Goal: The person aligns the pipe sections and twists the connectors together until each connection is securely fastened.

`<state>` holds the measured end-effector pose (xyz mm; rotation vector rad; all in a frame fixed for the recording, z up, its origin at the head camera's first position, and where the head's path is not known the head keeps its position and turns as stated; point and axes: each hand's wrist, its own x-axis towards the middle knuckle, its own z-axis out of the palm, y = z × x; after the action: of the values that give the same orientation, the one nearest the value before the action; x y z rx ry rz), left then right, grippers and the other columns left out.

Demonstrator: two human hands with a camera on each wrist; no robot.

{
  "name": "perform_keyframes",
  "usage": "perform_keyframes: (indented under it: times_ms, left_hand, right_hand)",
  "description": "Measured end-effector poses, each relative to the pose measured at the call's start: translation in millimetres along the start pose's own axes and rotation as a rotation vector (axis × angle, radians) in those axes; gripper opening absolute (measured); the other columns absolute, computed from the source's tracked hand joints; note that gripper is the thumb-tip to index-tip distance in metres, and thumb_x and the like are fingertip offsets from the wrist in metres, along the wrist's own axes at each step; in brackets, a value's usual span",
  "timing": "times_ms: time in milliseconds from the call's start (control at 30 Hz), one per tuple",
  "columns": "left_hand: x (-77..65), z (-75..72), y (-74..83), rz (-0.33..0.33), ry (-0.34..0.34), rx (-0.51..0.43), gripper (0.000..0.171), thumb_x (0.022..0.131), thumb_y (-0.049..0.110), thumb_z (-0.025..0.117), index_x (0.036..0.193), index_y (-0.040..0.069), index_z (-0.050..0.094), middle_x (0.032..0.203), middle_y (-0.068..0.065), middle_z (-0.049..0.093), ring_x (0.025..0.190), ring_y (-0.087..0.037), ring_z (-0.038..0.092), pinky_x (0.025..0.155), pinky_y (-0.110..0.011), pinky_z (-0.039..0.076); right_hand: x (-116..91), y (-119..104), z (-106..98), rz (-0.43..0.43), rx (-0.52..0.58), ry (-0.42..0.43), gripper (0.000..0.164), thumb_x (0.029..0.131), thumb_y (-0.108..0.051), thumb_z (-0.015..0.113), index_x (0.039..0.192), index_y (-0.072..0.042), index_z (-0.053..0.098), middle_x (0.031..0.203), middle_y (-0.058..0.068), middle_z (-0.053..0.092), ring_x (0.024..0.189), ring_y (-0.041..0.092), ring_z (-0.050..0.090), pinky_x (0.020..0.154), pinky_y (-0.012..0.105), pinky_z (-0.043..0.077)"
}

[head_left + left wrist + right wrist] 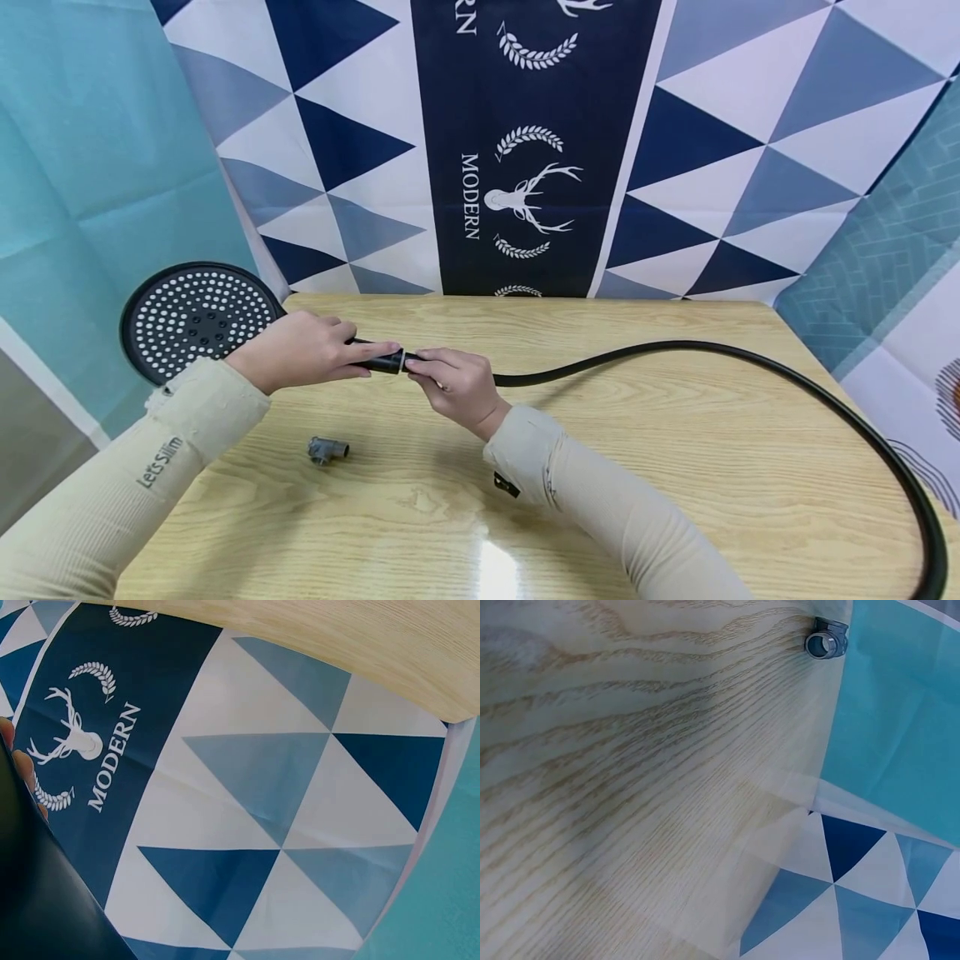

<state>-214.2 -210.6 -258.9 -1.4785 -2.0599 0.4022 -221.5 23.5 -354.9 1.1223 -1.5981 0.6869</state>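
A black shower head (198, 321) with white nozzles hangs over the table's left side, its face toward the head camera. My left hand (303, 352) grips its handle (386, 362), the index finger stretched along it. At the handle's end, my right hand (459, 387) pinches the tip of a black hose (675, 345), close against a thin pale ring at the joint. The left wrist view shows a dark curved part of the shower head (45, 877) with fingertips (26, 769) behind it. The right wrist view shows neither hand nor hose.
On the wooden table (645, 467) below the left hand lies a small grey pipe fitting (327, 450), also a metal fitting (826, 639) in the right wrist view. The hose arcs across the right side to the near edge. A patterned cloth (525, 150) hangs behind.
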Motion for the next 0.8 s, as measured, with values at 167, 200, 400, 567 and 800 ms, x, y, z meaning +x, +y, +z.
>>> perform_keyframes:
  times_ms: [167,200,400,567,800]
  left_hand:
    - [-0.7,-1.7,1.5,-0.008,-0.037,0.003,0.049,0.103,0.046,0.028,0.127,0.021,0.063,0.063,-0.004,0.046,0.044,-0.010,0.028,0.038,-0.025,0.031]
    - [-0.7,-1.5,1.6,-0.009,-0.038,0.007,0.050,0.104,0.046,0.027,0.127,0.021,0.063,0.063,-0.004,0.046,0.044,-0.010,0.028,0.038,-0.025,0.031]
    - [-1.0,1.9,1.1,-0.009,-0.024,0.045,0.063,0.104,0.045,0.010,0.126,0.022,0.064,0.062,-0.004,0.045,0.043,-0.011,0.026,0.038,-0.024,0.029]
    - [-1.1,1.0,0.9,-0.006,-0.063,0.052,0.039,0.096,0.043,0.052,0.128,0.024,0.062,0.065,-0.004,0.046,0.044,-0.011,0.028,0.038,-0.024,0.031]
    - [-4.8,4.7,2.8,-0.047,-0.086,0.021,0.050,0.081,0.035,0.075,0.127,0.022,0.063,0.065,-0.004,0.048,0.044,-0.011,0.030,0.038,-0.024,0.033]
  right_hand:
    - [0.1,-1.3,-0.9,0.016,0.008,-0.021,0.027,0.064,-0.004,0.086,0.089,0.000,0.076,0.083,0.012,0.071,0.076,0.019,0.071,0.074,0.021,0.053]
    - [0.0,-1.3,-0.8,0.023,0.011,-0.026,0.027,0.064,-0.004,0.086,0.089,0.000,0.076,0.083,0.012,0.071,0.076,0.019,0.071,0.074,0.021,0.053]
    - [0.2,-2.0,-1.2,0.092,0.050,-0.058,0.024,0.068,-0.003,0.085,0.089,0.001,0.075,0.082,0.012,0.071,0.076,0.019,0.070,0.072,0.019,0.053]
    - [-2.8,-3.3,0.3,0.178,0.111,-0.085,0.021,0.069,-0.001,0.084,0.087,0.000,0.075,0.083,0.011,0.071,0.077,0.020,0.070,0.071,0.017,0.052]
    - [-3.7,-4.9,-2.1,0.266,0.062,-0.169,0.022,0.074,-0.007,0.082,0.095,-0.005,0.075,0.086,0.006,0.072,0.075,0.014,0.069,0.063,0.019,0.052]
